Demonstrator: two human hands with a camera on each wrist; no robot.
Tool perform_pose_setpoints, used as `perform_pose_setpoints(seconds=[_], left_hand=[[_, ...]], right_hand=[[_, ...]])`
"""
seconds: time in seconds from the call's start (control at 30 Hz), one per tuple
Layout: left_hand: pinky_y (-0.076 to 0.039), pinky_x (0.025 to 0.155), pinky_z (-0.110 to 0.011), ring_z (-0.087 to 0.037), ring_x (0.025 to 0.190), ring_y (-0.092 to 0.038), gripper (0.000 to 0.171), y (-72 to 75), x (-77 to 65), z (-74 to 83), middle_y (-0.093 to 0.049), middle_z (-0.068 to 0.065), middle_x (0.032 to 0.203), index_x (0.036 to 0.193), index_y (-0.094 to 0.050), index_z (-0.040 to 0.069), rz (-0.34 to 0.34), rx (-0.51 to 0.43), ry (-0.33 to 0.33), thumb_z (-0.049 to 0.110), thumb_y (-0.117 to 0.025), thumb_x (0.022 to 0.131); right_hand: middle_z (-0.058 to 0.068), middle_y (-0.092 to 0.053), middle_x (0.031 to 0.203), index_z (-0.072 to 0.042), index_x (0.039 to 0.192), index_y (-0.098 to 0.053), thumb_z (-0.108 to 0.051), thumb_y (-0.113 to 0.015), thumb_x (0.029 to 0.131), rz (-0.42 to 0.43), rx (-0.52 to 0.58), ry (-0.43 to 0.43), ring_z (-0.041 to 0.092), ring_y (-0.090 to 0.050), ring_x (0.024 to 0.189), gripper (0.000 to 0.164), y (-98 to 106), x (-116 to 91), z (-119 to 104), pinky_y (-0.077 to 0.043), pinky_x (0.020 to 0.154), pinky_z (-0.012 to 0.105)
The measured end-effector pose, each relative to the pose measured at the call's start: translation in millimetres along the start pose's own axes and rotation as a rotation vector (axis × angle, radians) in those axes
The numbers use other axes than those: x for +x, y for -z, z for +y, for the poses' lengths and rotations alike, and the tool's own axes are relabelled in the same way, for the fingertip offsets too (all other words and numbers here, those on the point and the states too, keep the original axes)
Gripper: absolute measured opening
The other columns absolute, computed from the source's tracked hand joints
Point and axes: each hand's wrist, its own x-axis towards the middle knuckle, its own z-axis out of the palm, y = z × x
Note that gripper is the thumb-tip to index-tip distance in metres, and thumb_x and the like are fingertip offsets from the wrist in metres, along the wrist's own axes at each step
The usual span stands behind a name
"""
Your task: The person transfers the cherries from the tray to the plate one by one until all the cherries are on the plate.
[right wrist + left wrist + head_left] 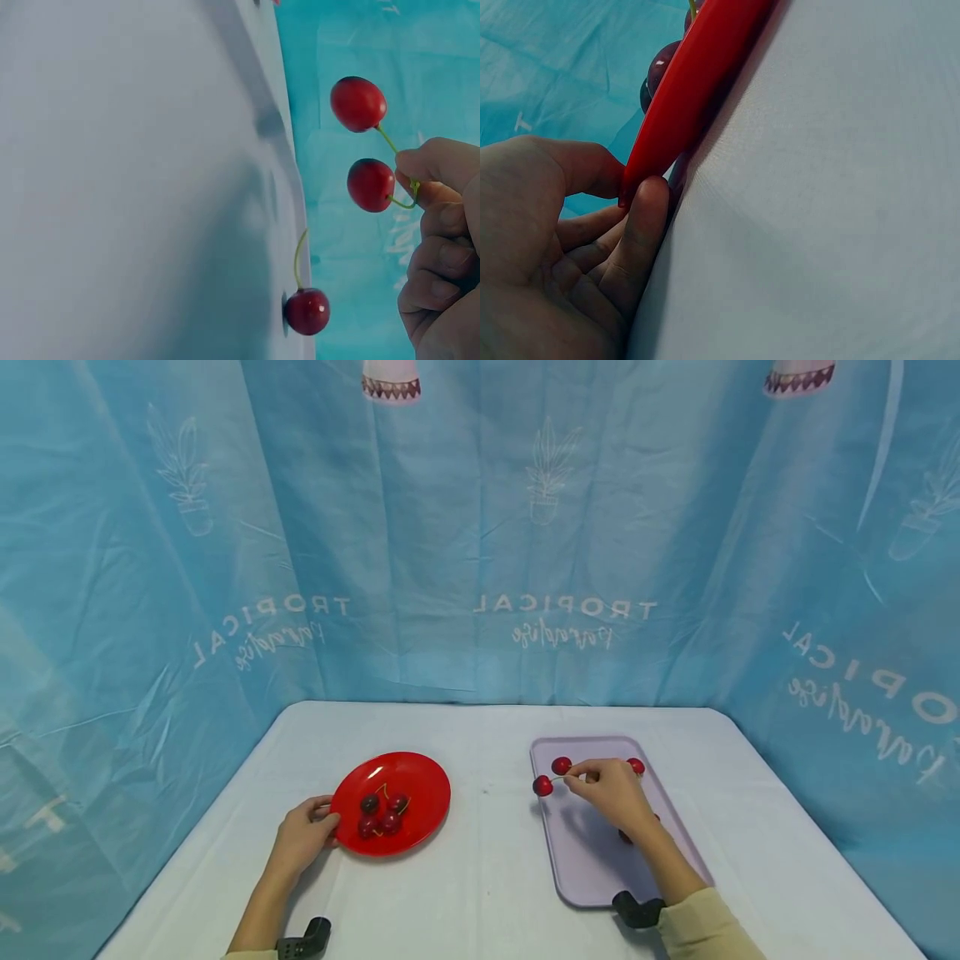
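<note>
My left hand [303,835] pinches the near-left rim of a red plate [431,785], thumb above and a finger below, as the left wrist view [641,202] shows. Several dark red cherries [390,822] lie together on that plate. Over a pale purple tray [592,887], my right hand [611,793] pinches green stems between thumb and forefinger. From them extend two red cherries, an upper cherry [358,104] and a lower cherry [370,185], in the right wrist view. Another cherry [307,311] with a curved stem sits on the tray.
A white cloth covers the table [483,877], with the plate on the left and the tray on the right. More cherries on the tray [636,766] are partly hidden by my right hand and forearm. Blue printed curtains [480,527] hang behind and at both sides.
</note>
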Motion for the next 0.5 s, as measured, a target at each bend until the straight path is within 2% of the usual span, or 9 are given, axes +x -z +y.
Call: perform_pose_setpoints(seconds=[0.13, 0.5], left_hand=[[-0.053, 0.06, -0.02, -0.018, 0.07, -0.062, 0.045, 0.9, -0.3, 0.8, -0.057, -0.027, 0.118, 0.132, -0.047, -0.006, 0.002, 0.007, -0.005, 0.014, -0.057, 0.093], [-0.05, 0.056, -0.017, -0.017, 0.069, -0.062, 0.045, 0.1, 0.7, 0.0, -0.058, -0.026, 0.115, 0.131, -0.048, -0.007, 0.015, 0.023, -0.004, 0.013, -0.057, 0.092]], right_hand=[[-0.001, -0.051, 0.057, -0.016, 0.085, -0.077, -0.021, -0.075, 0.081, 0.0, 0.021, 0.021, 0.016, -0.044, 0.053, 0.006, -4, 3, -6, -0.033, 0.044, 0.025], [0.0, -0.05, 0.058, -0.016, 0.087, -0.077, -0.021, -0.076, 0.081, -0.044, 0.055, 0.014, 0.017, -0.047, 0.056, 0.007, -19, 10, -21, -0.035, 0.044, 0.025]])
